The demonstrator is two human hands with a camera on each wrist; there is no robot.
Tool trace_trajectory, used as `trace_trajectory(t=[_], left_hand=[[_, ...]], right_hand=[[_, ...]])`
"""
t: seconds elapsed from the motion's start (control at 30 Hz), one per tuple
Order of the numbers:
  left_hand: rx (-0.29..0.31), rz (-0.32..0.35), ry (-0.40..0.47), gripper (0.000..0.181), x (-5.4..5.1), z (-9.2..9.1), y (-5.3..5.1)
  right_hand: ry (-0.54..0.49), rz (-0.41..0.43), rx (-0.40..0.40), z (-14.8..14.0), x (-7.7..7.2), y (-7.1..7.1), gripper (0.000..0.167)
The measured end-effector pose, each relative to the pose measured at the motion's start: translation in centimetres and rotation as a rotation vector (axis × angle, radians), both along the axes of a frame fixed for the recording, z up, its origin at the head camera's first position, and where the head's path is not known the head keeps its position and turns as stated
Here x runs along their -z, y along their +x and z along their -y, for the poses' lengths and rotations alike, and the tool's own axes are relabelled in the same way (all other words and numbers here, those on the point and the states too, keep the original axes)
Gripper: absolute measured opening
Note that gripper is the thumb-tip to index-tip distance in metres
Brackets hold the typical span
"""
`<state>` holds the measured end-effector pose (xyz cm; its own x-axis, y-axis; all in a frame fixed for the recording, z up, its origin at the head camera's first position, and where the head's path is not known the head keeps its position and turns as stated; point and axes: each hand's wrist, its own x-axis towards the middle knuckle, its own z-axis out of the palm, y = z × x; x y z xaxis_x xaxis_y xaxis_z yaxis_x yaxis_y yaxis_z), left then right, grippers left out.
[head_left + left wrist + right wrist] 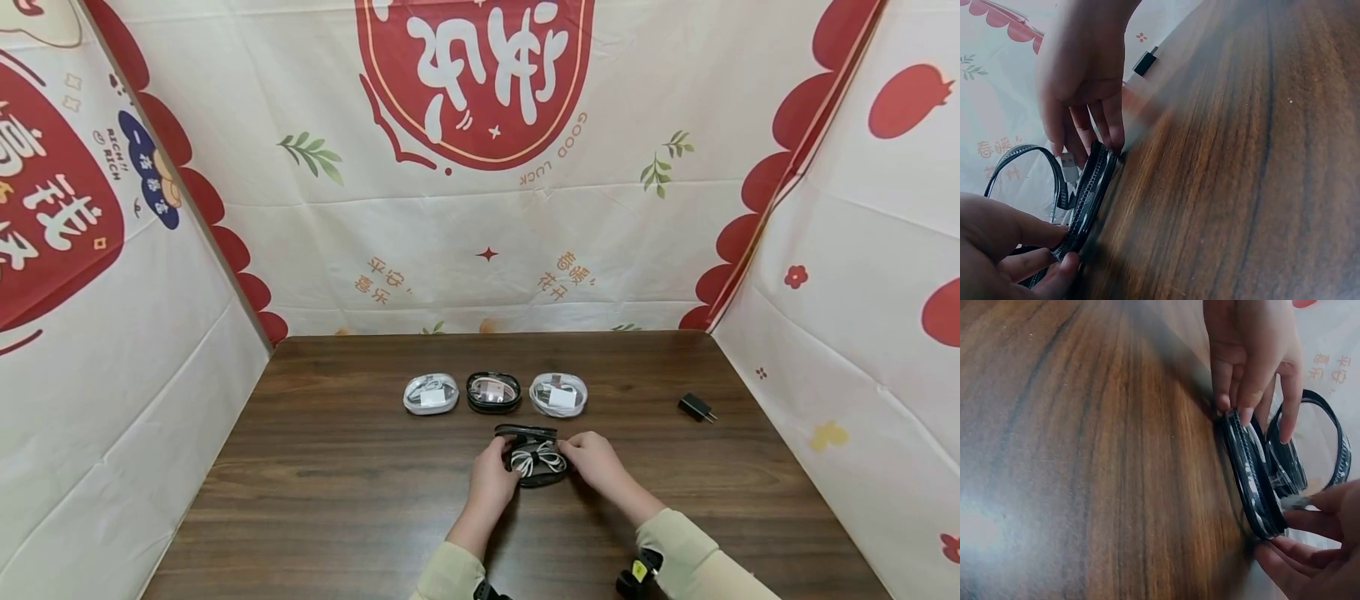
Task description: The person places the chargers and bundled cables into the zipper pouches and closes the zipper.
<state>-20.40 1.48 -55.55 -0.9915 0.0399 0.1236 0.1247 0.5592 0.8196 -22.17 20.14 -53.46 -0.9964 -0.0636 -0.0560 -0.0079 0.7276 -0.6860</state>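
A small clear zip case with black trim [545, 481] lies with its lid raised at the back. Inside is a coiled white USB cable [537, 460], tied at its middle by a dark band. My left hand [492, 477] grips the case's left rim, thumb inside; in the right wrist view the left hand [1254, 356] holds the zipped edge. At the case's right end, my right hand [596, 461] pinches the cable's USB plug [1295, 501] against the opening. The left wrist view also shows the plug [1069, 165] by the right fingers.
Behind stand three closed cases in a row: white-trimmed [431, 408], black-trimmed [493, 408] and white-trimmed [558, 411], with cables visible inside. A black charger plug [695, 407] lies at the right of the wooden table [337, 500]. Printed cloth walls [480, 225] enclose the back and sides.
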Motion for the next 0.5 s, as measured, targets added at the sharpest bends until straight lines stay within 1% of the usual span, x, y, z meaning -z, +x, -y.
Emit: trace_trajectory(t=[0.13, 0.2, 0.27, 0.33, 0.5], left_hand=[[-0.005, -0.022, 0.014, 0.048, 0.21, 0.03, 0.03], [-0.006, -0.026, 0.02, 0.045, 0.24, 0.02, 0.03], [-0.009, -0.021, 0.035, 0.043, 0.2, 0.08, 0.02], [-0.008, -0.02, 0.044, 0.042, 0.2, 0.12, 0.04], [-0.003, -0.021, 0.064, 0.039, 0.19, 0.2, 0.08]], right_hand=[[0.024, -0.024, -0.051, -0.07, -0.16, 0.08, 0.011], [0.028, -0.034, -0.064, -0.04, -0.24, 0.14, 0.006], [0.027, -0.047, -0.06, 0.07, -0.2, 0.12, 0.003], [0.026, -0.066, -0.051, 0.1, -0.09, 0.08, 0.004], [-0.005, -0.088, -0.015, -0.17, 0.23, -0.05, 0.014]])
